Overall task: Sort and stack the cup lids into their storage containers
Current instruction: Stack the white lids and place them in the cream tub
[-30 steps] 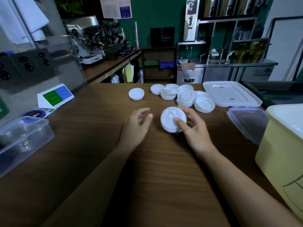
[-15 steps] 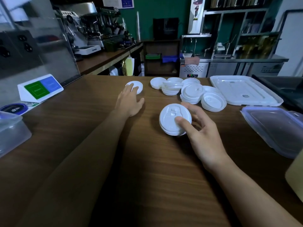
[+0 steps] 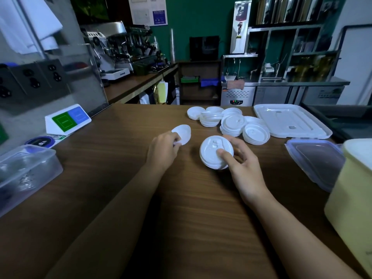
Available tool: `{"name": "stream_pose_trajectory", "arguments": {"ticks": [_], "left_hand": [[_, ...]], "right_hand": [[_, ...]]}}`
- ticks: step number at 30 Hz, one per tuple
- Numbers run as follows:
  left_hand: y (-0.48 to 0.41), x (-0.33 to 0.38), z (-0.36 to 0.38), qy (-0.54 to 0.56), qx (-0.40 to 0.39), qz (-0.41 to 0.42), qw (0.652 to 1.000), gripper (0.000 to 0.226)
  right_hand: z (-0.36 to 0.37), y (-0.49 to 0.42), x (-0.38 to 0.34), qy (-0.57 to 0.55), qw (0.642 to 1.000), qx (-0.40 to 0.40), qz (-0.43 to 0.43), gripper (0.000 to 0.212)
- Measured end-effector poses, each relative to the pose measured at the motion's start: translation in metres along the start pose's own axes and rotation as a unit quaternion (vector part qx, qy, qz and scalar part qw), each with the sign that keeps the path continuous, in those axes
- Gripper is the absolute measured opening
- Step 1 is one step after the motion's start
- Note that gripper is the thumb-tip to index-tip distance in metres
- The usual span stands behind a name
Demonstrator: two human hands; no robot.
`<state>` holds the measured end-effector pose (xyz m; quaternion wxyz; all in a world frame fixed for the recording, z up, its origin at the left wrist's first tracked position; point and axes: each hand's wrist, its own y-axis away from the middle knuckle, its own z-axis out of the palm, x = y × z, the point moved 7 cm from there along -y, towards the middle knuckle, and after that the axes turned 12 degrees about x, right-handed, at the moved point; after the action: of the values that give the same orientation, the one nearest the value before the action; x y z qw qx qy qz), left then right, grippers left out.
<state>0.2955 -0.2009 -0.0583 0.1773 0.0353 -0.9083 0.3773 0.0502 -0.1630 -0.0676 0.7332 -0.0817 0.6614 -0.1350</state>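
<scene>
My right hand (image 3: 242, 164) grips a short stack of white cup lids (image 3: 213, 152) standing on the wooden counter (image 3: 124, 178), thumb on top and fingers curled round its far side. My left hand (image 3: 164, 151) pinches a single white lid (image 3: 183, 132), lifted and tilted just left of the stack. Several more white lids (image 3: 231, 122) lie in loose piles at the back of the counter. A clear storage container (image 3: 22, 174) stands at the left edge and a pale yellow container (image 3: 350, 198) at the right edge.
A white container lid (image 3: 289, 122) lies flat behind the piles and a clear blue-rimmed lid (image 3: 316, 160) leans by the yellow container. A green and blue sign (image 3: 67, 120) stands at the back left, below a transparent screen.
My left hand reached out to the lone lid at the back left, picked it up and brought it back toward the stack. My right hand kept hold of the stack.
</scene>
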Motion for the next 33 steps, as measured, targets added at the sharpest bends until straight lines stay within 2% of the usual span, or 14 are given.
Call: {"name": "stream_pose_trajectory", "arguments": {"ticks": [3,5,8,13,15,18,22,27,31,33], "left_hand": [[0.032,0.022,-0.020,0.051,0.004,0.004,0.999,0.011],[0.051,0.036,-0.030,0.087,-0.004,-0.008,0.996,0.019],[0.072,0.052,-0.046,0.166,-0.004,-0.051,0.985,0.025],[0.086,0.067,-0.068,0.291,0.026,-0.144,0.945,0.017],[0.086,0.071,-0.070,0.337,0.022,-0.181,0.924,0.010],[0.085,0.074,-0.065,0.438,0.010,-0.238,0.867,0.015],[0.086,0.066,-0.059,0.482,0.019,-0.293,0.825,0.014],[0.083,0.070,-0.064,0.539,0.026,-0.338,0.771,0.033],[0.090,0.090,-0.059,0.546,-0.032,-0.320,0.773,0.033],[0.092,0.095,-0.058,0.521,-0.045,-0.296,0.800,0.029]], "right_hand": [[-0.002,0.006,-0.008,0.013,1.000,0.013,-0.014,0.033],[-0.007,0.014,-0.014,0.033,0.999,0.029,-0.032,0.034],[-0.019,0.034,-0.026,0.055,0.996,0.053,-0.045,0.035],[-0.045,0.069,-0.039,0.059,0.995,0.063,-0.053,0.035],[-0.049,0.074,-0.040,0.061,0.995,0.058,-0.059,0.035],[-0.048,0.069,-0.038,0.067,0.993,0.068,-0.065,0.035],[-0.045,0.057,-0.032,0.063,0.994,0.069,-0.059,0.036],[-0.044,0.052,-0.026,0.065,0.995,0.060,-0.053,0.035],[-0.043,0.053,-0.027,0.060,0.995,0.054,-0.064,0.036],[-0.043,0.054,-0.027,0.055,0.995,0.053,-0.060,0.036]]}}
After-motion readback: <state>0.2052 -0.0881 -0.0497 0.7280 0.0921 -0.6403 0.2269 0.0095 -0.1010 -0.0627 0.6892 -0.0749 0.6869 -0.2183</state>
